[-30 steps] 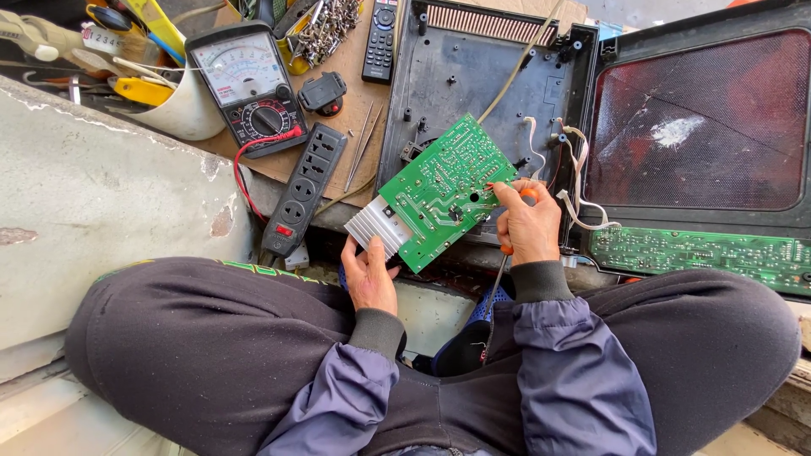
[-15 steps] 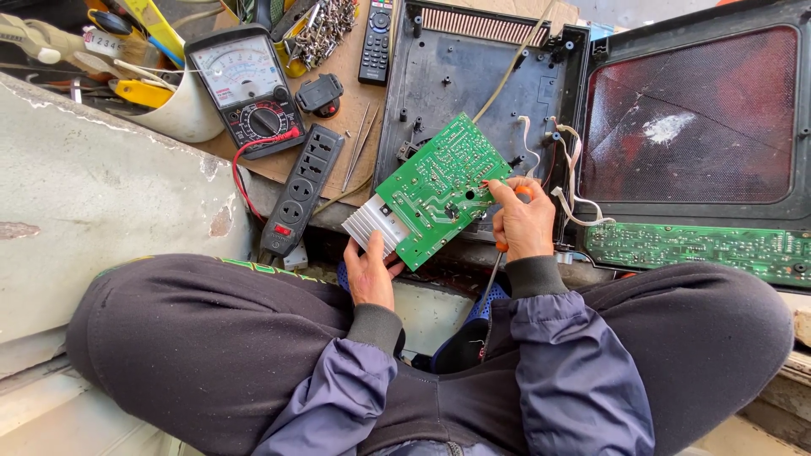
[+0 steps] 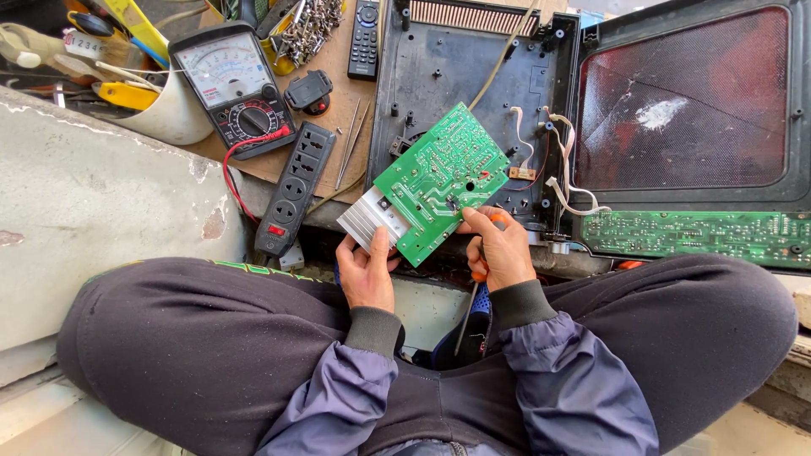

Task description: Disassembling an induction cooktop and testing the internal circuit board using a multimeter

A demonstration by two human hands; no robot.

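I sit cross-legged and hold a green circuit board [image 3: 439, 181] with a ribbed silver heat sink [image 3: 369, 218] at its lower left corner. My left hand [image 3: 368, 272] grips the board by the heat sink, thumb on top. My right hand [image 3: 500, 250] steadies the board's lower right edge while also holding an orange-handled screwdriver [image 3: 477, 279] whose shaft points down toward my lap. The board is tilted above an opened black appliance casing [image 3: 439, 67].
A long green circuit board [image 3: 693, 235] lies under a dark red glass panel [image 3: 684, 101] at right. Left of the casing lie a black power strip [image 3: 293, 190], an analog multimeter [image 3: 228, 84] with red lead, a remote [image 3: 365, 27], and a white cup of tools [image 3: 165, 110].
Both hands drew the board slightly lower and closer to me; my right hand slid from the board's right edge to its lower edge.
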